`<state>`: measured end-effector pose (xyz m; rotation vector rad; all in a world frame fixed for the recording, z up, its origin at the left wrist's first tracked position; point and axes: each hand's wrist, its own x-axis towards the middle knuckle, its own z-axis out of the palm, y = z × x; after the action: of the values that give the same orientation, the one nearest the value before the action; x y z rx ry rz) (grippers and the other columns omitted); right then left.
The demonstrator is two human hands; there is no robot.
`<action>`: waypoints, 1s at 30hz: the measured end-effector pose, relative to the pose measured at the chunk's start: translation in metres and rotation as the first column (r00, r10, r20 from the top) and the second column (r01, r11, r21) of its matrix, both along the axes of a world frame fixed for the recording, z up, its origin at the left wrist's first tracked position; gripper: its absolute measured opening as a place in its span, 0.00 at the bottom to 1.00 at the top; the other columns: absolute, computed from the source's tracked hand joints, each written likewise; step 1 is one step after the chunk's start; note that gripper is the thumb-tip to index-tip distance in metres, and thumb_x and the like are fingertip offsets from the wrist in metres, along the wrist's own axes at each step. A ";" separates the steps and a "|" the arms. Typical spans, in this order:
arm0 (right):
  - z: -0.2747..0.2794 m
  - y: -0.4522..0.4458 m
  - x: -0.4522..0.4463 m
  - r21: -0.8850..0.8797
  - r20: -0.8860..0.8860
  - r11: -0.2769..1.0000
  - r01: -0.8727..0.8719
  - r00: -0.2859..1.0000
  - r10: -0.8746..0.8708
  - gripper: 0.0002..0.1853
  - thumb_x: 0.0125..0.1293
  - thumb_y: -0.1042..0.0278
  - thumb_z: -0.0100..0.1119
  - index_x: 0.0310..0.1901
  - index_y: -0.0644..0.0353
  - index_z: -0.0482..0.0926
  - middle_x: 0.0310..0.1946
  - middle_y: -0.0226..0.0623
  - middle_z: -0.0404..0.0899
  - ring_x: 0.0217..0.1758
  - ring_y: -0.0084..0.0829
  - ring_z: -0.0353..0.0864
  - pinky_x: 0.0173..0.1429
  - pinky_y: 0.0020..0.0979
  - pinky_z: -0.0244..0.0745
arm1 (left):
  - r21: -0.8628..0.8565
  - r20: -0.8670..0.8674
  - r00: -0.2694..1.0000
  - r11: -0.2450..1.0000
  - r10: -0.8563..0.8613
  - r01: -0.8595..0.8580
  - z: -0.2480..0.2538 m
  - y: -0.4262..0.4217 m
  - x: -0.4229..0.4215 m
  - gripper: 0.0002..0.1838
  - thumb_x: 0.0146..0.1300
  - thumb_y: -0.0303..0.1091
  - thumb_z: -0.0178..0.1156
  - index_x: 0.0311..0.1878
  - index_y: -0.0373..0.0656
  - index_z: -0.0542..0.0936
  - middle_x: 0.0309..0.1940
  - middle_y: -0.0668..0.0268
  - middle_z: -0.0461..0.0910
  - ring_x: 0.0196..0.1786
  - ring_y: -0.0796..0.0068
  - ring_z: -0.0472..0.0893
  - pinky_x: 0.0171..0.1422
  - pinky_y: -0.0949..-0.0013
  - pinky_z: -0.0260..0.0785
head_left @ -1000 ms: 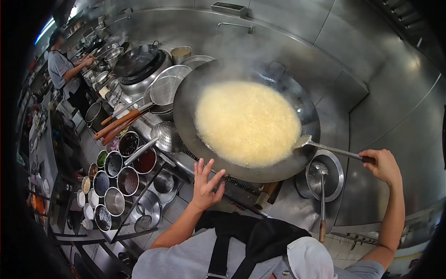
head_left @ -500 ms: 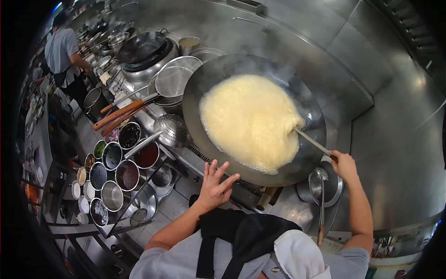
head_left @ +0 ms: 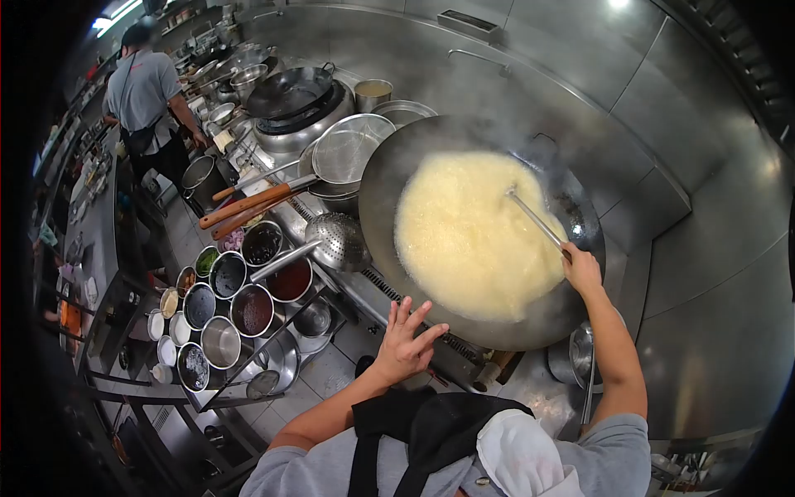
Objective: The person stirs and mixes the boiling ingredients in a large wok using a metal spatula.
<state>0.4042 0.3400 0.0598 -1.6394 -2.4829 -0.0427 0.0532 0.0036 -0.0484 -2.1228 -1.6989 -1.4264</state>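
A large dark wok (head_left: 385,178) holds a pale yellow, steaming, foamy mass (head_left: 476,240). My right hand (head_left: 581,267) is closed around the handle of a long metal utensil (head_left: 542,222), whose far end dips into the yellow mass near the wok's middle. The submerged head of the utensil is hidden. My left hand (head_left: 406,341) hovers in front of the wok's near left rim with its fingers spread and nothing in it.
Left of the wok lie a perforated ladle (head_left: 338,242) and a wire strainer (head_left: 354,149). Several metal containers of sauces (head_left: 252,311) stand at lower left. A second wok (head_left: 290,93) sits behind. A co-worker (head_left: 147,95) stands at far left. A metal bowl (head_left: 565,362) is at right.
The right hand has moved left and inward over the wok, carrying the utensil's end from the right edge toward the middle. The left hand remains spread. The co-worker has turned away.
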 end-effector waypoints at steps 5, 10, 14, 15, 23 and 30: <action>-0.026 0.023 -0.048 0.041 -0.106 0.998 -0.038 0.993 0.042 0.21 0.74 0.62 0.69 0.68 0.42 0.83 0.43 0.52 0.92 0.48 0.61 0.91 0.54 0.60 0.85 | -0.007 -0.006 1.000 1.000 0.009 -0.009 0.003 0.000 0.000 0.35 0.57 0.25 0.72 0.69 0.63 0.88 0.86 0.55 0.66 0.91 0.36 0.55 0.90 0.26 0.46; -0.011 0.020 -0.055 0.074 -0.186 0.997 0.004 0.983 0.010 0.21 0.74 0.62 0.69 0.67 0.41 0.84 0.44 0.50 0.92 0.49 0.59 0.91 0.54 0.58 0.85 | -0.021 -0.033 0.999 1.000 0.008 -0.009 0.005 -0.001 0.000 0.33 0.57 0.25 0.73 0.67 0.61 0.88 0.85 0.54 0.67 0.91 0.35 0.55 0.89 0.24 0.47; 0.033 -0.033 -0.021 0.102 -0.236 0.994 0.030 0.972 -0.005 0.21 0.73 0.62 0.70 0.66 0.40 0.85 0.47 0.47 0.92 0.52 0.58 0.91 0.55 0.56 0.85 | -0.060 -0.004 1.000 0.998 0.009 -0.009 0.009 -0.003 0.000 0.34 0.58 0.25 0.72 0.68 0.64 0.88 0.84 0.56 0.69 0.90 0.36 0.57 0.88 0.22 0.47; 0.040 -0.051 -0.008 0.129 -0.264 0.992 0.012 0.964 0.023 0.22 0.73 0.62 0.71 0.67 0.40 0.85 0.49 0.46 0.92 0.52 0.58 0.90 0.56 0.56 0.84 | -0.060 0.001 1.000 0.998 -0.003 0.003 0.009 -0.003 0.000 0.34 0.58 0.25 0.72 0.68 0.64 0.88 0.84 0.56 0.69 0.90 0.36 0.57 0.88 0.22 0.47; 0.017 -0.207 0.086 -0.677 -0.734 0.710 -0.194 0.247 -0.632 0.25 0.84 0.58 0.64 0.76 0.53 0.74 0.29 0.30 0.78 0.19 0.18 0.69 0.20 0.26 0.61 | -0.023 -0.017 0.999 0.999 -0.048 0.047 0.003 0.003 -0.008 0.34 0.57 0.26 0.72 0.68 0.65 0.88 0.82 0.58 0.71 0.89 0.37 0.59 0.88 0.22 0.45; -0.008 -0.326 0.088 -0.765 -0.626 0.604 -0.224 0.036 -0.779 0.17 0.87 0.60 0.58 0.70 0.52 0.75 0.28 0.28 0.74 0.20 0.19 0.66 0.24 0.27 0.63 | 0.000 -0.006 0.992 0.992 -0.124 0.124 -0.009 0.008 -0.009 0.34 0.56 0.26 0.72 0.68 0.64 0.88 0.84 0.58 0.67 0.91 0.38 0.52 0.92 0.27 0.36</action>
<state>0.4922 0.0137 0.0513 -1.4410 -0.8495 1.6587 0.0438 0.0117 -0.0575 -2.2667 -1.5895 -1.4489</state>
